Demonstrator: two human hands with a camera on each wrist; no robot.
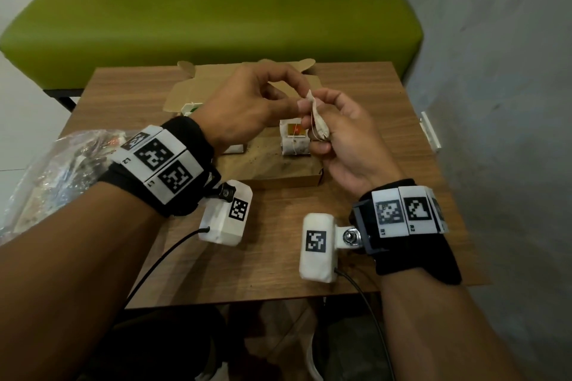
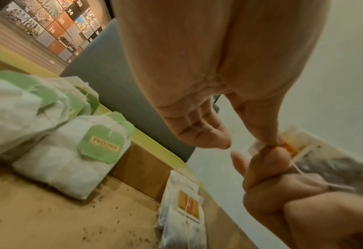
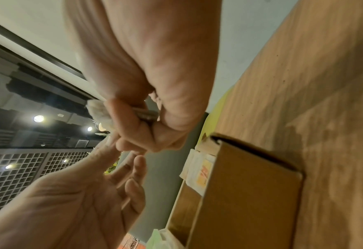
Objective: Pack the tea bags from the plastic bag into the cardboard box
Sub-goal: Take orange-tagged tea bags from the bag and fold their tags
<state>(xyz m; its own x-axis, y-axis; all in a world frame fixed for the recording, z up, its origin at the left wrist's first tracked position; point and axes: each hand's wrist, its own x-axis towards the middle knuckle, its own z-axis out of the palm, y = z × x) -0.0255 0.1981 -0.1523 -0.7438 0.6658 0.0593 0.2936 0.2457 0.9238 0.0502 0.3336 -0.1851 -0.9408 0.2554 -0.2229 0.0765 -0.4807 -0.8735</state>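
Observation:
Above the open cardboard box (image 1: 278, 180), my right hand (image 1: 322, 130) grips a single tea bag (image 1: 317, 120) in its curled fingers. My left hand (image 1: 297, 103) meets it from the left. In the left wrist view the left thumb and a fingertip pinch the bag's orange tag (image 2: 268, 145), and the string runs back to the grey-filled tea bag (image 2: 336, 170). Inside the box stand a stack of orange-tagged bags (image 1: 294, 142) and green-tagged stacks (image 2: 80, 160). The crumpled plastic bag (image 1: 62, 164) lies at the table's left edge, under my left forearm.
The box sits on a small wooden table (image 1: 278, 257) with its lid flaps (image 1: 216, 77) folded away from me. A green bench (image 1: 216, 9) runs behind the table. A grey wall (image 1: 495, 71) stands close on the right. Tea crumbs speckle the box floor (image 2: 48, 219).

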